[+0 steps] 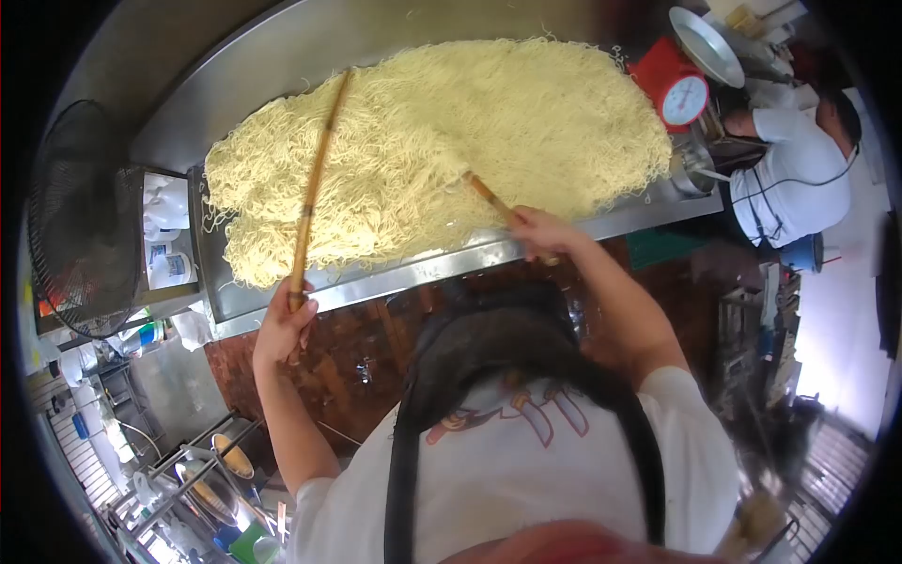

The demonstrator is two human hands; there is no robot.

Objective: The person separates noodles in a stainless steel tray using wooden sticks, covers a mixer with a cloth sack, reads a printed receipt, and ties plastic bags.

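Note:
A broad heap of pale yellow noodles (423, 150) covers most of a metal table (413, 274) in front of me. My left hand (285, 324) is closed around the lower end of a long bamboo stick (319, 179), whose far end lies over the noodles at the upper left. In my right hand (542, 232) is a second bamboo stick (489, 196), gripped near its lower end. Its tip goes in among the noodles near the middle of the heap, so that end is hidden.
A red dial scale (678, 89) with a metal pan (707, 45) stands at the heap's right end. Beyond it is another person in a white shirt (794, 174). To the left are a large fan (85, 216) and white plastic tubs (169, 268). Racks line the lower left.

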